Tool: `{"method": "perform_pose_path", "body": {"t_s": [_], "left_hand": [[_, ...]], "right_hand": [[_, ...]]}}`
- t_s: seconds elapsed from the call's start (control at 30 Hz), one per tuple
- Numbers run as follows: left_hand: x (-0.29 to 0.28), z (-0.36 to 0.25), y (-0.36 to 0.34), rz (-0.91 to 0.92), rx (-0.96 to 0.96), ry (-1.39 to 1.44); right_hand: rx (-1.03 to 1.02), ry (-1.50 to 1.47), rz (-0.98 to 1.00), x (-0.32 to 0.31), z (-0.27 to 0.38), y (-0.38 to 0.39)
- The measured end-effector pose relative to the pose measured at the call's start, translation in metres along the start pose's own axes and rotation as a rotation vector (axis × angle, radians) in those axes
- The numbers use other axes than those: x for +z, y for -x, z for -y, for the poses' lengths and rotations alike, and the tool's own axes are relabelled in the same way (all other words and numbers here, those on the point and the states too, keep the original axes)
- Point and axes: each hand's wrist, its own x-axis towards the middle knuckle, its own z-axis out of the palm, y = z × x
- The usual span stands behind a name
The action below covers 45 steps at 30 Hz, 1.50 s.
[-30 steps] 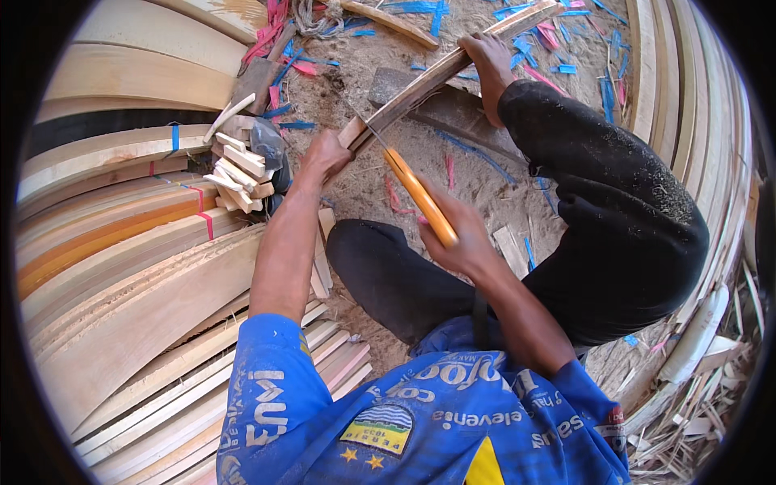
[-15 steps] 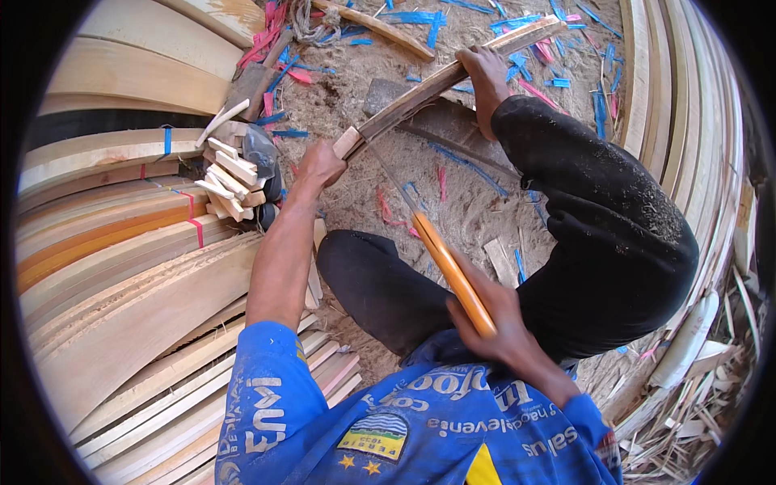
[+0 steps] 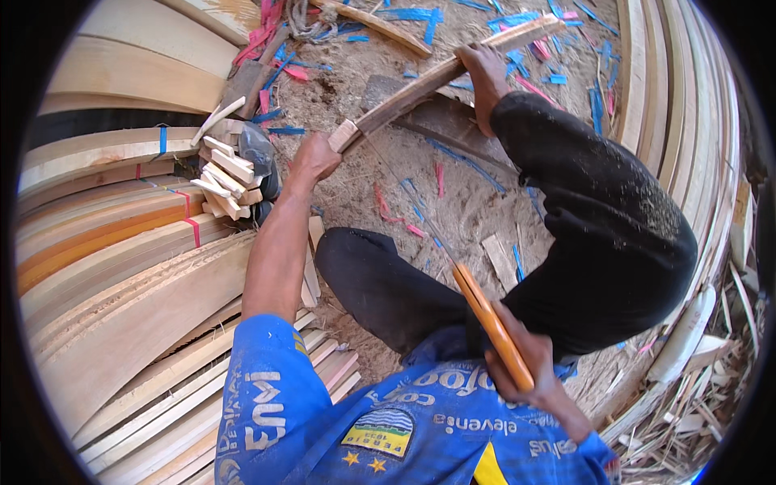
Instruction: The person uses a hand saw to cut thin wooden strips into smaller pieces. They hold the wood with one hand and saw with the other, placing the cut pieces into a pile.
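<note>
My left hand (image 3: 316, 157) is closed round the near end of a long wooden strip (image 3: 424, 86). That strip slants up to the right, passing over a dark wooden block (image 3: 453, 128) on the ground, and my bare foot (image 3: 487, 85) presses on its far part. In my right hand (image 3: 524, 356) is the orange wooden handle of a handsaw (image 3: 491, 325). The saw's thin blade runs up to the left, and its tip reaches the strip just beside my left hand. A paler section shows at the strip's end by my left fingers.
Stacked boards (image 3: 121, 267) fill the left side, with small offcuts (image 3: 229, 174) on a bundle's end. More long planks (image 3: 647, 89) curve along the right. Blue and pink strap scraps (image 3: 404, 14) litter the sandy ground. Wood slivers (image 3: 695, 404) and a pale cylinder (image 3: 683, 335) lie at lower right.
My right hand has pulled the saw back, down and to the right, so more blade shows below the strip. My left hand and the strip's near end have shifted slightly up and left.
</note>
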Motion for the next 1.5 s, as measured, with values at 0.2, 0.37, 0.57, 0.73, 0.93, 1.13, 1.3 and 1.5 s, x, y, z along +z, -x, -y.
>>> {"method": "perform_pose_path", "body": {"t_s": [0.2, 0.37, 0.57, 0.73, 0.93, 1.13, 1.3, 1.5], "left_hand": [[0.007, 0.013, -0.003, 0.001, -0.028, -0.082], [0.012, 0.003, 0.008, -0.005, -0.028, 0.069], [-0.008, 0.005, 0.006, 0.000, -0.052, -0.026], [-0.013, 0.002, 0.015, -0.115, -0.059, 0.101], [-0.001, 0.046, 0.052, -0.155, -0.347, 0.551], [-0.010, 0.089, 0.118, 0.121, -0.408, 1.598], [-0.017, 0.100, 0.139, 0.136, -0.352, 1.760], [-0.097, 0.172, 0.145, -0.202, -0.538, 1.619]], "right_hand": [[-0.064, -0.008, -0.083, 0.064, -0.039, -0.140], [0.009, -0.023, -0.030, 0.022, -0.003, -0.035], [0.015, 0.027, -0.015, 0.031, -0.024, -0.056], [-0.088, 0.011, -0.141, 0.084, -0.063, -0.173], [0.005, -0.006, -0.086, 0.070, -0.067, -0.171], [-0.016, 0.018, -0.074, 0.077, -0.062, -0.172], [-0.052, -0.032, -0.104, 0.082, -0.071, -0.173], [-0.130, 0.026, -0.103, 0.085, -0.064, -0.172]]}}
